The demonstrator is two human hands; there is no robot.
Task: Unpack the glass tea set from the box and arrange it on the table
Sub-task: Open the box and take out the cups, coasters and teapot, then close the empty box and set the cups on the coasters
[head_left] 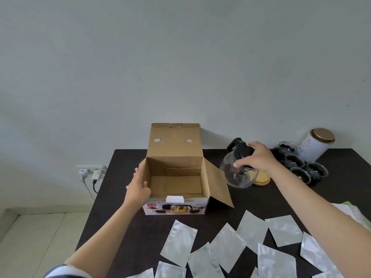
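Your right hand (259, 157) grips the teapot (239, 171) from above, fingers clamped over its black lid and rim. The pot hangs tilted, its round glass belly swung toward the box (176, 177) and its black handle pointing up and back toward the wall. It is off the bench (124, 227), just right of the box's open side flap and partly in front of a yellow-based object (262, 178) that I cannot identify.

The relation that matters: the pot is already clear of the box, and free bench lies below and slightly nearer you. The cups (301, 167) sit in a cluster further right, toward the back right corner, with a white tin (315, 145) behind them. So the set-down looks like a short drop with the right hand, after levelling the pot so its base meets the bench flat.

Your left hand (138, 187) rests open against the box's left wall, thumb over the rim, steadying it and holding nothing. The box looks empty apart from cardboard inserts.

Silver pouches (251, 237) litter the near edge; keep the pot away from them.
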